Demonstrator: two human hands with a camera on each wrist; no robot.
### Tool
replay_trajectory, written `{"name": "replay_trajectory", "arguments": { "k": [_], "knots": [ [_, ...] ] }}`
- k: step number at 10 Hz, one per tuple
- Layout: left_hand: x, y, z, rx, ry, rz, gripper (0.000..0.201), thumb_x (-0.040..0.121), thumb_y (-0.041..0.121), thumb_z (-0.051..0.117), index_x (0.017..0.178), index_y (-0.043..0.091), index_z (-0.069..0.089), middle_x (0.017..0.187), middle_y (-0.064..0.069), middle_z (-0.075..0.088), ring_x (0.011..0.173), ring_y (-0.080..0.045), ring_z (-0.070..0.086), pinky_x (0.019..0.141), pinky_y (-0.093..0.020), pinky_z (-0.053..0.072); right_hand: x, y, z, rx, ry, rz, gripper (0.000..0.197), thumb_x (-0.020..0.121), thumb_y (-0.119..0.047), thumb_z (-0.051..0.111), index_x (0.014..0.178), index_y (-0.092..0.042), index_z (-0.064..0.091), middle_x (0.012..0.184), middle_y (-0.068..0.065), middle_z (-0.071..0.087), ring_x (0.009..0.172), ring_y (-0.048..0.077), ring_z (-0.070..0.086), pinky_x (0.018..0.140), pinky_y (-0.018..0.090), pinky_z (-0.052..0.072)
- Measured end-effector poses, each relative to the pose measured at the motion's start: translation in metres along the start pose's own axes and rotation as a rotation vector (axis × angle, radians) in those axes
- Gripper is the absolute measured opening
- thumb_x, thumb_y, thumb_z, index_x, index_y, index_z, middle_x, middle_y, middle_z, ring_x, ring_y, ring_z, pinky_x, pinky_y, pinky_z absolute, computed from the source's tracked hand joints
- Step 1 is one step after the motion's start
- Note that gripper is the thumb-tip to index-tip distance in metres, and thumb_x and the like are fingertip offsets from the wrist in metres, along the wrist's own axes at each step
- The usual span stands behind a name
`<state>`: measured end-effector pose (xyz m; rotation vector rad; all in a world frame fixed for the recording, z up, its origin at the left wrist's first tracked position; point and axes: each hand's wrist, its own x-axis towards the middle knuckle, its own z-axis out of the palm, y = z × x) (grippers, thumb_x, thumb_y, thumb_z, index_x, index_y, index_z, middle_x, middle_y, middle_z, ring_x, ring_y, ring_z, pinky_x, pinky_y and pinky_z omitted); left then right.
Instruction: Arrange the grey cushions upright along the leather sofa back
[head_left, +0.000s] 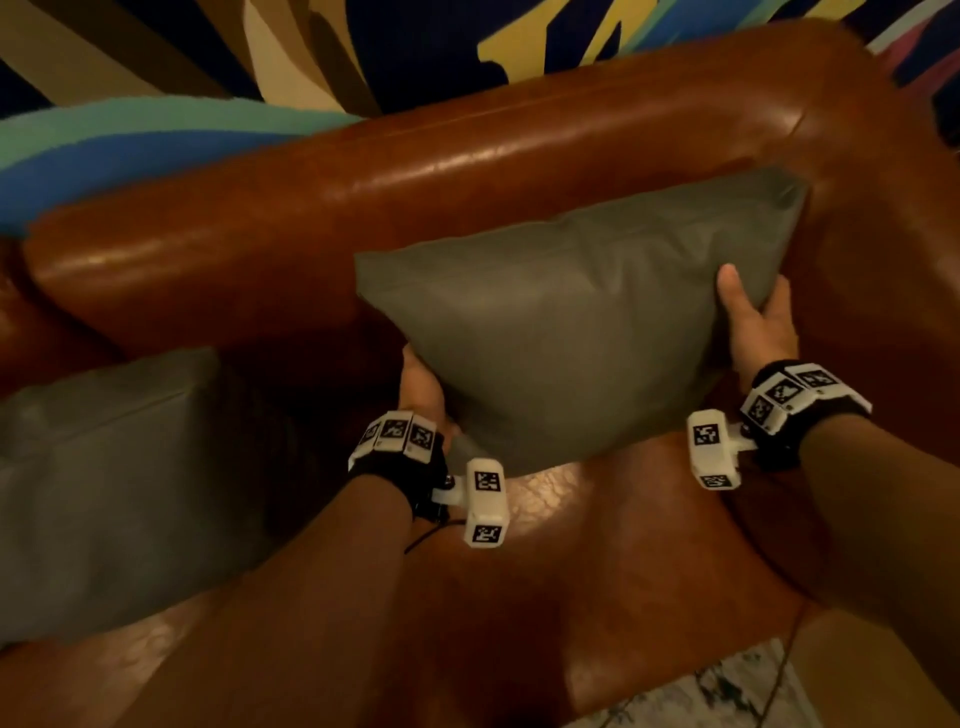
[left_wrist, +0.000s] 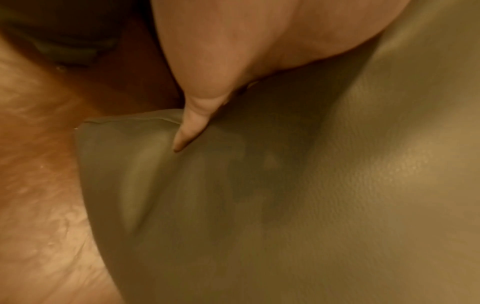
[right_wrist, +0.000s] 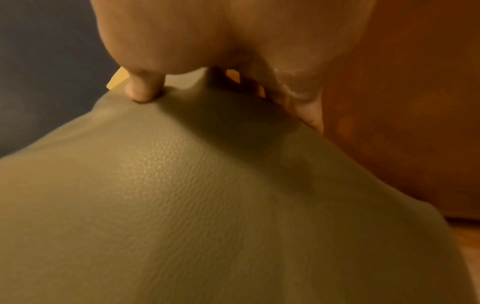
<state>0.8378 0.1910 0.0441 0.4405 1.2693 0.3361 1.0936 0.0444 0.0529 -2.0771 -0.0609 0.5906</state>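
Head view: both hands grip one grey cushion (head_left: 571, 332), left hand (head_left: 421, 387) at its lower-left edge, right hand (head_left: 758, 322) at the right side, tilted vs the sofa back (head_left: 415, 171). Step looks like standing it upright in the corner; next needs its base set on the seat & top leaned back. 2nd cushion (head_left: 104, 483) sits to the left.

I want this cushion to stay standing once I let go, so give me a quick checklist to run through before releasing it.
1. Left hand grips the held cushion: ok.
2. Right hand grips its right edge: ok.
3. Cushion near the sofa back: ok.
4. Cushion upright: not ok, tilted.
5. Bottom edge resting on the seat: cannot tell.
6. Second cushion clear of it: ok, apart at left.
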Motion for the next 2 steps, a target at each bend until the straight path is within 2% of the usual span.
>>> {"name": "replay_trajectory", "arguments": {
  "k": [1, 2],
  "knots": [
    [-0.007, 0.013, 0.006, 0.092, 0.051, 0.022, 0.066, 0.092, 0.065, 0.031, 0.14, 0.024, 0.048, 0.152, -0.003, 0.046, 0.137, -0.03, 0.043, 0.115, -0.053, 0.034, -0.001, -0.008, 0.002, -0.011, -0.02, 0.026, 0.082, 0.062, -0.08, 0.056, 0.134, -0.045, 0.039, 0.139, -0.003, 0.055, 0.123, 0.029, 0.054, 0.106, 0.05, 0.043],
    [-0.014, 0.017, -0.008, 0.108, 0.092, 0.0, 0.062, 0.095, 0.058, 0.033, 0.145, 0.022, 0.043, 0.152, -0.004, 0.045, 0.138, -0.033, 0.043, 0.107, -0.047, 0.037, -0.008, -0.007, 0.0, -0.046, 0.068, 0.026, 0.078, 0.069, -0.078, 0.054, 0.138, -0.045, 0.037, 0.142, -0.002, 0.053, 0.124, 0.028, 0.053, 0.106, 0.047, 0.043]
  ]
}}
